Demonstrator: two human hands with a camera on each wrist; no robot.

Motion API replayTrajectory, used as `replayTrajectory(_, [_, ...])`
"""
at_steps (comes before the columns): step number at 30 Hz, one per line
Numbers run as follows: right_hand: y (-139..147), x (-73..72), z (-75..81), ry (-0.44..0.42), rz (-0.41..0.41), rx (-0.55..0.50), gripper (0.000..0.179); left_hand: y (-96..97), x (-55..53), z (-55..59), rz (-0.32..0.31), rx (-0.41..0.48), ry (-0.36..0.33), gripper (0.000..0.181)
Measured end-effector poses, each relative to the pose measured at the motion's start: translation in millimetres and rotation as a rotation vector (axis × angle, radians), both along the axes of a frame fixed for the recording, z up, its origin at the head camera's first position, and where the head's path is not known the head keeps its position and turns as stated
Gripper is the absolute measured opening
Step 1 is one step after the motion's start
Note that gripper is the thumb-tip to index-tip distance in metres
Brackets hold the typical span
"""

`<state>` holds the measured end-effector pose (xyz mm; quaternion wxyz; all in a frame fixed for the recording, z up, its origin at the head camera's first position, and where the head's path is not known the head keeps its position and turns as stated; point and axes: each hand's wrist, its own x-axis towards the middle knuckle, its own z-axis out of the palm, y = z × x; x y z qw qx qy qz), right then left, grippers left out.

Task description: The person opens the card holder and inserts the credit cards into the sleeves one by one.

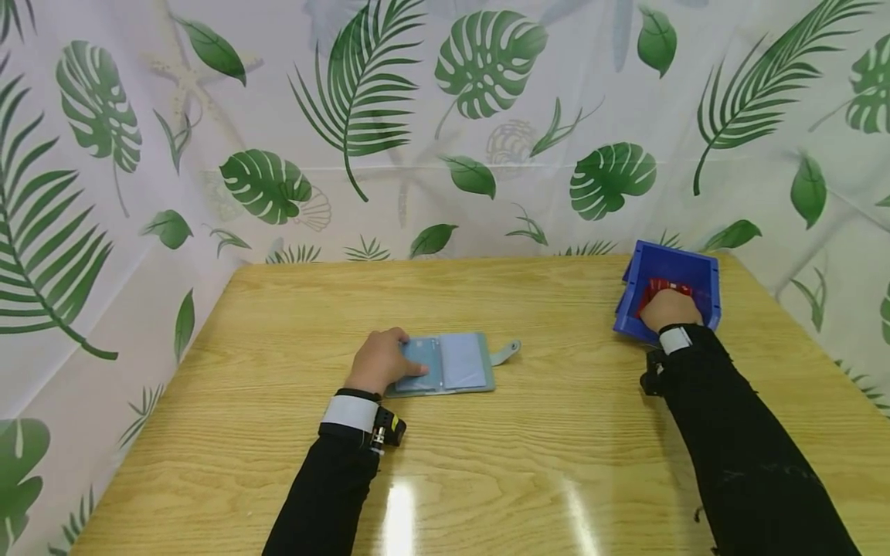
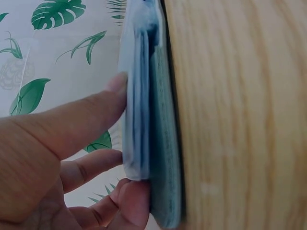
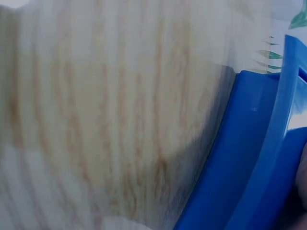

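A light-blue card holder [image 1: 463, 361] lies unfolded on the table, clear sleeves facing up and its strap with a snap reaching right. My left hand [image 1: 378, 361] holds its left leaf, thumb across the sleeves and the other fingers at the outer edge. Seen from the left wrist, the stacked sleeves [image 2: 139, 105] stand a little apart from the green-blue cover [image 2: 165, 143]. My right hand [image 1: 670, 310] reaches down into a blue bin [image 1: 680, 261] at the right, over a red item [image 1: 669, 285] with white marks. The right fingers are hidden, so I cannot tell their grasp.
The wooden table [image 1: 542, 448] runs back to a white leaf-print curtain [image 1: 417, 193], which also closes off the left and right sides. The blue bin stands near the table's back right corner, its raised walls around the right hand.
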<state>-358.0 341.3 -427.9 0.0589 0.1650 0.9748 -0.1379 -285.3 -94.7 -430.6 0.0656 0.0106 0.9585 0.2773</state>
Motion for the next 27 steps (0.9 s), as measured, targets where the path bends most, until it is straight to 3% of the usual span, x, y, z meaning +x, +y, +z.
replayTrajectory(8, [6, -2.9, -6.9, 0.072, 0.032, 0.052, 0.041, 0.6, -0.7, -0.1, -0.006, -0.017, 0.004, 0.065])
replayTrajectory(19, [7, -8.3, -10.2, 0.047, 0.024, 0.060, 0.041, 1.9, -0.8, -0.9, 0.001, -0.029, -0.001, 0.065])
replayTrajectory(27, [4, -6.4, -10.1, 0.077, -0.002, 0.029, 0.037, 1.5, -0.8, 0.2, -0.001, -0.027, -0.005, 0.065])
